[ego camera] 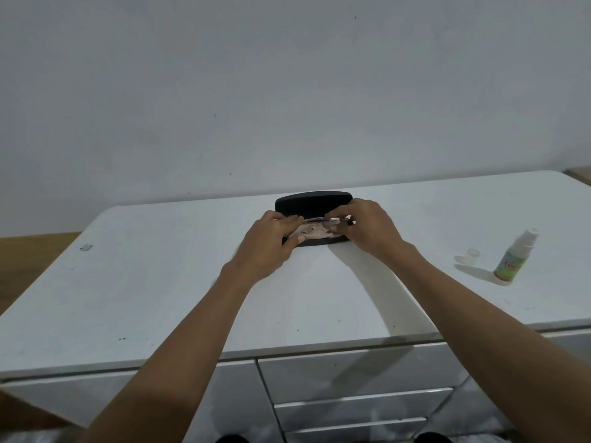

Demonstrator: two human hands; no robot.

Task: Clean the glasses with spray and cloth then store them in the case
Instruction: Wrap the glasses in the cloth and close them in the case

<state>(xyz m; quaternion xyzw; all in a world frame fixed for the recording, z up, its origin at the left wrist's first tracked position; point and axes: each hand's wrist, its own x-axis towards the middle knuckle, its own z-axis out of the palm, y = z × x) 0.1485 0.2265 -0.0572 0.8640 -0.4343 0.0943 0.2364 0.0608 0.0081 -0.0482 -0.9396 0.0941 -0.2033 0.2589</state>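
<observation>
glasses (315, 220) being held at both ends, left hand (271, 243) and right hand (367, 228) pinching them, long axis being aligned along the open black case (313, 203) directly beneath on the desk (160, 282).

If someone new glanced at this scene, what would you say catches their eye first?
Both hands meet at the middle of the white cabinet top: the left hand and right hand hold the glasses over the open black case, where a pale cloth lies. Off to the right stands a small spray bottle with its clear cap set beside it.
</observation>
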